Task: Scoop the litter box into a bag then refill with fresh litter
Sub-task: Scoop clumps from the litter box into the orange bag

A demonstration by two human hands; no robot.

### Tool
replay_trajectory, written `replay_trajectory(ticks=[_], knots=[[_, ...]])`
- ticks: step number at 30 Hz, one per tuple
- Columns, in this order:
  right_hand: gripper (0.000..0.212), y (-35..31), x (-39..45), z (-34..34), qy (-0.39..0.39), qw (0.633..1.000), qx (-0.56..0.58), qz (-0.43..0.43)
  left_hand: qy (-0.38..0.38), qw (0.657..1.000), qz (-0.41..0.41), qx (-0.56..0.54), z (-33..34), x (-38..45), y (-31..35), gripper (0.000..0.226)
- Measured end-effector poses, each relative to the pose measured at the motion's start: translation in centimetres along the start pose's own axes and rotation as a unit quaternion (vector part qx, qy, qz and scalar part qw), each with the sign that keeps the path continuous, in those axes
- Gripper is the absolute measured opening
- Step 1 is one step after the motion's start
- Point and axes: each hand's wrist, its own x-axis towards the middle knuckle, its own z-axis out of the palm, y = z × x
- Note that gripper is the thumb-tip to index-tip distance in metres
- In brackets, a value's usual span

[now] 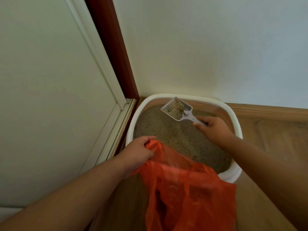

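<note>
Nearest the camera, a thin orange bag (pixel 191 194) hangs crumpled and partly see-through, its lower end running out of view at the bottom edge. The left hand (pixel 138 152) grips the bag's upper edge, fingers curled around a bunched fold, and holds it up over the near rim of the box (pixel 236 129), so the plastic drapes across that rim and covers part of the litter (pixel 175 135). The box is white with a rounded, thick rim and stands on a wooden floor (pixel 270 130) in a corner, close to a pale door (pixel 50 97) on the left and a white wall (pixel 216 47) behind. Its litter is fine, sandy grey-brown and fills the tray in a fairly even layer. Farther in, the right hand (pixel 215 129) is closed around the handle of a pale grey slotted scoop (pixel 178 110). The scoop is held above the litter near the far rim, its head tilted, carrying a clump of litter with loose grains around it. A dark red frame (pixel 113 52) runs between door and wall.
</note>
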Motion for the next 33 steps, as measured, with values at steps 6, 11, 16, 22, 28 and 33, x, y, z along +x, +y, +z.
replay_trajectory(ticks=[6,11,16,22,28,33], knots=[[0.036,-0.1,-3.1,-3.4,-0.020,0.999,-0.035,-0.005,-0.019,0.999,0.014,0.031,1.3,-1.3,0.8,0.074],[0.033,0.3,-5.7,-4.8,-0.027,0.999,-0.035,0.005,-0.053,0.997,0.021,0.059,2.6,-2.2,0.9,0.073],[0.032,0.7,-6.8,-5.7,-0.031,0.999,-0.016,0.015,-0.051,0.996,0.032,0.063,2.9,-2.5,1.0,0.070],[0.032,0.5,-7.4,-6.5,-0.034,0.999,-0.026,0.020,-0.050,0.997,0.022,0.045,2.5,-2.6,0.9,0.074],[0.031,0.1,-7.6,-7.4,-0.052,0.998,0.007,0.023,-0.064,0.998,-0.014,0.000,1.9,-2.3,0.7,0.090],[0.026,-1.4,-8.1,-9.7,-0.101,0.994,0.045,-0.016,-0.110,0.988,-0.045,-0.094,1.2,-2.6,1.0,0.096]])
